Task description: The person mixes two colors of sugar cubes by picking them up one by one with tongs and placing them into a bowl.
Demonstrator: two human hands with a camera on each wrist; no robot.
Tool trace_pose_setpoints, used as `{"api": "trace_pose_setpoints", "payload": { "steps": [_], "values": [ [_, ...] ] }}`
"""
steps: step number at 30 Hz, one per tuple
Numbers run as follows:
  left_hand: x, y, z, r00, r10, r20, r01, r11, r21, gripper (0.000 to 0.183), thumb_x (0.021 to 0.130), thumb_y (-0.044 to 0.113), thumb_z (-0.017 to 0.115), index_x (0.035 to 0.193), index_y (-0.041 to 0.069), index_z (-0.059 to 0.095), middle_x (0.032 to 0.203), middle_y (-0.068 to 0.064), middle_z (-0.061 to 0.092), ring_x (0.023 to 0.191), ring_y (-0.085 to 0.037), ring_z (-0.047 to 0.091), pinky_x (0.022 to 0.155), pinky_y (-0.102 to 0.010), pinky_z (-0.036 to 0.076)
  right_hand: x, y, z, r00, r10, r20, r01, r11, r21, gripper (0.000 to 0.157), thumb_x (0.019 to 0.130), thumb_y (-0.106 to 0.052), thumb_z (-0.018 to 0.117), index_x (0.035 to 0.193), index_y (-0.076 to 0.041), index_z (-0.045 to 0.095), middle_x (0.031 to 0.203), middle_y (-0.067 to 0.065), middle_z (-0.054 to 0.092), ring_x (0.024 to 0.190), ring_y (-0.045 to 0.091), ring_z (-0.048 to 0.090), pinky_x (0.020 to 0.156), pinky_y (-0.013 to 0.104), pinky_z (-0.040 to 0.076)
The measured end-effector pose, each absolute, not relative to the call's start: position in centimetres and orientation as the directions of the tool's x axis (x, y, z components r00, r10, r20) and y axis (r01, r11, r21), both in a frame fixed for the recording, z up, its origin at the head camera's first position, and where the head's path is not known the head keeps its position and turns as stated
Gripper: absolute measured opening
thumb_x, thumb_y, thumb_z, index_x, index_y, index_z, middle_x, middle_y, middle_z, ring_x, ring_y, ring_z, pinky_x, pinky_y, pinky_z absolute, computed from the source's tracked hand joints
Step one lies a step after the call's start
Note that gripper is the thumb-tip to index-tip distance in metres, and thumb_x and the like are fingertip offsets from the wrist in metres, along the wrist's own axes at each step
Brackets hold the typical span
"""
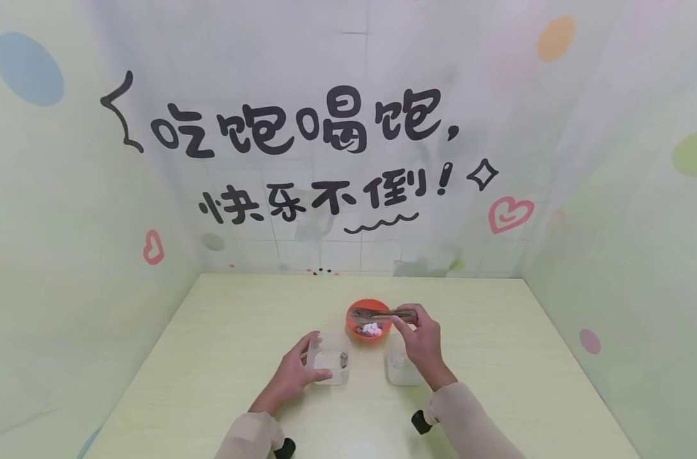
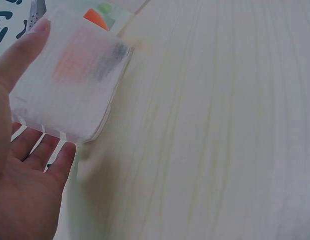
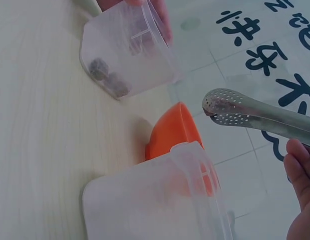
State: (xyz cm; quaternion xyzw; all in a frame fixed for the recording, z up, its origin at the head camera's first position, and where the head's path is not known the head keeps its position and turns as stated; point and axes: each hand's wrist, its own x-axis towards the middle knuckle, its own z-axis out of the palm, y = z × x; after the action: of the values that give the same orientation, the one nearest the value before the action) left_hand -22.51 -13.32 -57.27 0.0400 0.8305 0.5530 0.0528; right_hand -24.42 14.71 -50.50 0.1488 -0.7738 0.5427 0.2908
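Note:
My left hand (image 1: 293,371) grips a translucent plastic box (image 1: 328,373) on the table, thumb along the near side and fingers round the left. A few dark brown pieces (image 3: 99,69) lie inside that box in the right wrist view. Metal tongs (image 1: 404,314) with perforated tips are held in my right hand (image 1: 425,341), above an orange bowl (image 1: 349,326). Between the tong tips shows a small reddish-brown piece (image 3: 221,104). White lumps (image 1: 372,329) and brownish pieces lie in the bowl.
A second translucent box (image 1: 402,373) stands under my right hand, near the bowl; its contents are hard to make out. The pale wooden table (image 1: 210,331) is enclosed by printed walls at the back and both sides.

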Motion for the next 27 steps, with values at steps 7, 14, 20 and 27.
{"api": "trace_pose_setpoints", "payload": {
  "steps": [7,14,20,27],
  "values": [
    [-22.4,-13.2,-57.0,-0.992,0.122,-0.044,0.006,0.381,0.925,0.095,0.071,0.023,0.088,0.150,0.017,0.036,0.151,-0.017,0.037,0.132,-0.044,0.040,0.103,-0.053,0.041,-24.5,14.9,-50.5,-0.798,0.103,0.594,-0.531,0.347,-0.773,0.022,0.083,-0.004,0.076,0.101,-0.001,0.063,0.088,0.005,0.073,0.078,0.018,0.069,0.068,0.046,0.058],
    [-22.4,-13.3,-57.0,-0.991,0.128,-0.038,0.014,0.382,0.924,0.095,0.071,0.024,0.088,0.150,0.015,0.035,0.151,-0.018,0.036,0.132,-0.044,0.040,0.103,-0.052,0.041,-24.1,14.8,-50.3,-0.804,0.101,0.587,-0.530,0.326,-0.783,0.022,0.084,-0.005,0.076,0.102,-0.002,0.064,0.090,0.005,0.073,0.079,0.017,0.070,0.069,0.038,0.059],
    [-22.4,-13.3,-57.1,-0.991,0.126,-0.044,0.007,0.377,0.926,0.096,0.071,0.022,0.088,0.151,0.014,0.034,0.152,-0.018,0.035,0.132,-0.044,0.040,0.103,-0.052,0.041,-23.6,14.1,-49.9,-0.811,0.097,0.577,-0.530,0.294,-0.795,0.023,0.083,-0.004,0.076,0.103,-0.001,0.064,0.091,0.006,0.073,0.079,0.017,0.070,0.073,0.017,0.053],
    [-22.6,-13.4,-57.3,-0.991,0.126,-0.050,0.001,0.374,0.927,0.099,0.068,0.028,0.089,0.151,0.017,0.035,0.152,-0.017,0.035,0.132,-0.043,0.040,0.104,-0.051,0.041,-21.7,12.8,-47.6,-0.766,0.019,0.642,-0.616,0.262,-0.743,0.025,0.081,0.010,0.072,0.102,0.012,0.058,0.088,0.021,0.070,0.075,0.024,0.069,0.070,0.016,0.052]
  ]
}}
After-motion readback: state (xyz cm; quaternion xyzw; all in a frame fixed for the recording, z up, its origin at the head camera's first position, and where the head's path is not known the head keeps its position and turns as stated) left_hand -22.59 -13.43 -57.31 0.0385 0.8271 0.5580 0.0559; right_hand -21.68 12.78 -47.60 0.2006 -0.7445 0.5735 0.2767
